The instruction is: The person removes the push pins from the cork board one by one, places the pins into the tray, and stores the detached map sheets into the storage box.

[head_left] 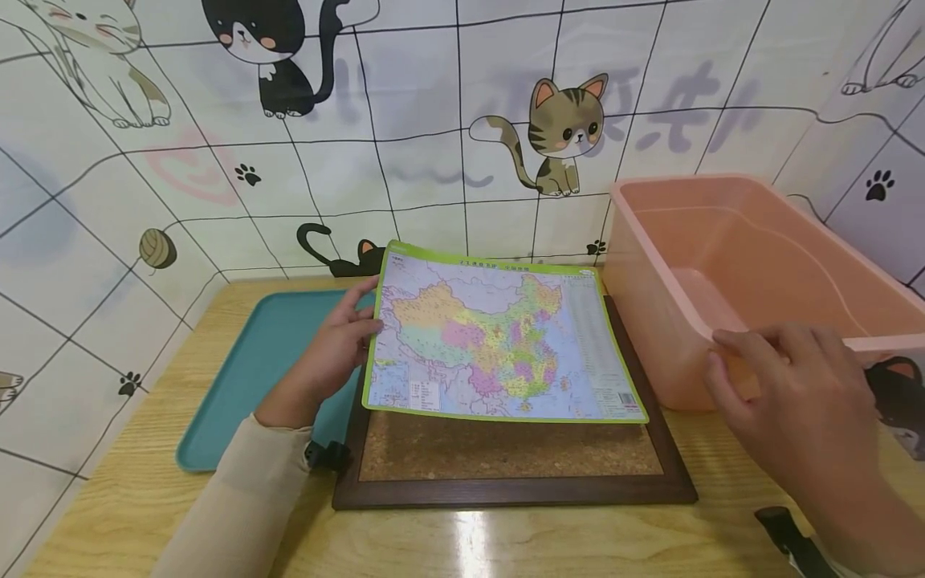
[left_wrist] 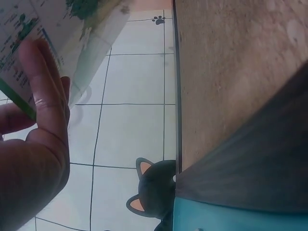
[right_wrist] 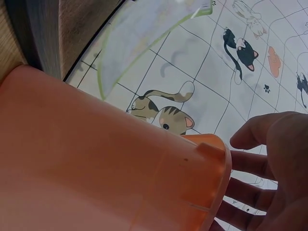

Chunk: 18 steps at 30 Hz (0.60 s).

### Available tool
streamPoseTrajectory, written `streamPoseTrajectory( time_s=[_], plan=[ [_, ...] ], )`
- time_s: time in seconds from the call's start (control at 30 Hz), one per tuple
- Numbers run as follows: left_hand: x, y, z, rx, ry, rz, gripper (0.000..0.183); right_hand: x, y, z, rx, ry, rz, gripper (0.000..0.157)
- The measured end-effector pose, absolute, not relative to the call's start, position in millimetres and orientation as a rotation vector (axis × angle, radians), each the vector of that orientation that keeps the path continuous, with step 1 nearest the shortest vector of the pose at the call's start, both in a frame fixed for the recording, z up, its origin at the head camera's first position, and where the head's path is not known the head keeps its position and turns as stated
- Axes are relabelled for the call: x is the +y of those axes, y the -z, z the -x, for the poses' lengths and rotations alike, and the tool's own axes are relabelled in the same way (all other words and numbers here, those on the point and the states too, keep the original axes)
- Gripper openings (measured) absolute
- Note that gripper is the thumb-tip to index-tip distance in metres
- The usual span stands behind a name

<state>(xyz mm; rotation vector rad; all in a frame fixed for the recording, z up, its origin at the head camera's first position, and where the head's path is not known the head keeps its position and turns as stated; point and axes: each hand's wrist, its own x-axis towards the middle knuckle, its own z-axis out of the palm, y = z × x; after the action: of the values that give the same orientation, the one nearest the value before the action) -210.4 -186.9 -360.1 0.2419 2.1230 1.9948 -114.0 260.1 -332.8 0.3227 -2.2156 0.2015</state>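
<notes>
My left hand (head_left: 334, 353) pinches the left edge of a map sheet (head_left: 499, 337) with a green border, thumb on the printed face. The sheet, a coloured map of China, is tilted over a dark-framed cork board (head_left: 509, 449). In the left wrist view, the back of the sheet (left_wrist: 53, 19) shows green pictures, and fingers (left_wrist: 42, 96) lie against it. My right hand (head_left: 802, 401) is at the near corner of a pink plastic bin (head_left: 665, 321). In the right wrist view its fingers (right_wrist: 252, 195) reach loosely to the bin's rim, thumb apart from them.
A teal tray (head_left: 217, 425) lies at the left on the wooden table (head_left: 549, 546), partly beneath the left arm. The pink bin stands close to the board's right side. A wall covering (head_left: 426, 185) printed with cats rises behind the table.
</notes>
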Motion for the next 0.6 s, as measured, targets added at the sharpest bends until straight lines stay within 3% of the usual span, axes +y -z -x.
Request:
streamPoseTrajectory(
  time_s=[0.6],
  plan=[
    [-187.1, 356.6, 211.3, 1.992, -2.264, -0.178, 0.062, 261.4, 330.7, 113.3, -2.254, -0.166, -0.337, 0.057]
  ],
)
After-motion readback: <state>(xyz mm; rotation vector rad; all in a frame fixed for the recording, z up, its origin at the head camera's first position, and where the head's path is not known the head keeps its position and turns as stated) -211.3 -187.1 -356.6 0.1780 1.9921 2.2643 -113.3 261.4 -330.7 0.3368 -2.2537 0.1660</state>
